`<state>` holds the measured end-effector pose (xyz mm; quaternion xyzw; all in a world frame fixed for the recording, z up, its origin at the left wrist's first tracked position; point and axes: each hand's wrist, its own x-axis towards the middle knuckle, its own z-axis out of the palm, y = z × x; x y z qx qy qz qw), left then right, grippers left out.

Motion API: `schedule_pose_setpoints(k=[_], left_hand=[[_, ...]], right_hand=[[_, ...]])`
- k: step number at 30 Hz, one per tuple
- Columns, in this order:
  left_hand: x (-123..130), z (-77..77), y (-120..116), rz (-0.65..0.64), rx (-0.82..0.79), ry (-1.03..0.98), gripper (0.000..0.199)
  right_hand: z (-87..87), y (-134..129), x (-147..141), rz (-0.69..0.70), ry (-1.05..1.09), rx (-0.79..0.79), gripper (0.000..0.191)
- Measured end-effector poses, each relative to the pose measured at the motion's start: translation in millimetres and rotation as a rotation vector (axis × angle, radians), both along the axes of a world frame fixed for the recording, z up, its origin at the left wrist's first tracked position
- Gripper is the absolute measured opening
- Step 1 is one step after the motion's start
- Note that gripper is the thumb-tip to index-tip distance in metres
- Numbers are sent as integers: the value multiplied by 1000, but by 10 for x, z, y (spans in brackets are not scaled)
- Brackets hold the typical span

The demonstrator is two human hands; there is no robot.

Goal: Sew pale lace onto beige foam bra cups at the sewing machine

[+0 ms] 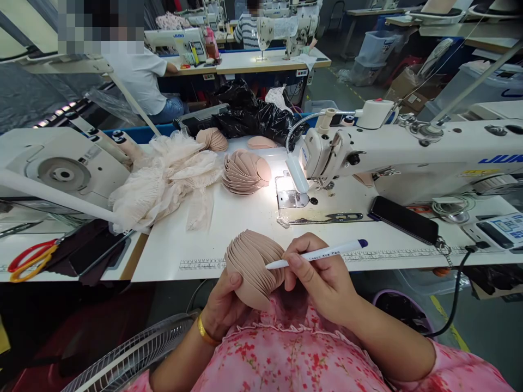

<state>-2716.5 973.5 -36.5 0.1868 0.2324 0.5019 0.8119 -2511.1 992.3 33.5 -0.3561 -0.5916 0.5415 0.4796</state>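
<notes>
A stack of beige, cup-shaped fabric pieces, like bra cups nested and fanned out, is held up at the table's front edge. Around its left and lower side my left hand is closed, thumb on the near face. My right hand pinches a white marking pen with a purple end cap. The pen's tip points left, at the fanned edges; whether it touches the fabric I cannot tell. On the table beyond lies another fanned stack of beige cups, beside the sewing machine's lit needle area.
A sewing machine stands at the right, with a black phone before it. Cream lace is heaped at the left, near scissors. A ruler strip runs along the table's front edge. A person in white sits beyond.
</notes>
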Motion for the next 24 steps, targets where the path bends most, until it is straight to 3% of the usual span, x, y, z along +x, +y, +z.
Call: schedule_pose_setpoints(k=[5, 12, 17, 24], left_hand=[[-4, 0, 1, 5, 11, -28, 63], [8, 37, 1, 26, 0, -46, 90], [11, -6, 0, 22, 7, -41, 92], [14, -10, 0, 32, -10, -55, 88]], right_hand=[[-20, 10, 35, -42, -2, 7, 26], [-72, 44, 91, -101, 41, -79, 32], [-114, 47, 78, -71, 48, -129, 35], [-180, 45, 97, -44, 233, -224, 31]])
